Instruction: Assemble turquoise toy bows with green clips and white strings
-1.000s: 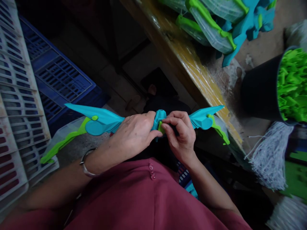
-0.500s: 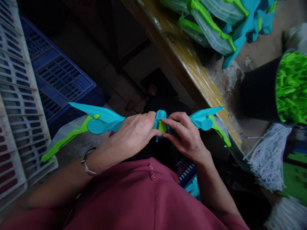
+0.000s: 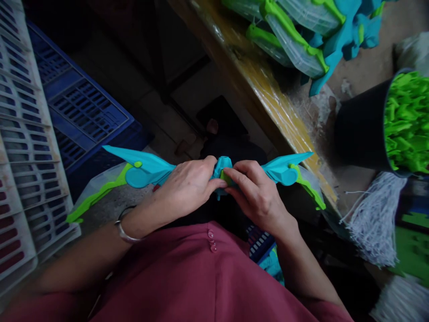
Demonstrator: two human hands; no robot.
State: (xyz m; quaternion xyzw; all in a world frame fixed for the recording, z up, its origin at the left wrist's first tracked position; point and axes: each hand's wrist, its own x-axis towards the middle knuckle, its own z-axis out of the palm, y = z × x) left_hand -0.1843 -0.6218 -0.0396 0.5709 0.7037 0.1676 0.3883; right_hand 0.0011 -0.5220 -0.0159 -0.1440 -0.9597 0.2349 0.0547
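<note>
- Our left hand (image 3: 187, 185) grips the turquoise winged toy (image 3: 221, 172) above our lap.
- Our right hand (image 3: 256, 192) now covers the green piece (image 3: 225, 179), fingertips pressing; earlier it showed clearly.

Both hands' fingers (image 3: 234, 175) cover the middle of the turquoise plastic winged toy (image 3: 147, 167); the black bucket of green plastic pieces (image 3: 407, 123) is cut off at the right edge.

both hands (image 3: 187, 188) (image 3: 258, 194) grip teal winged toy (image 3: 147, 167) centre.
</note>
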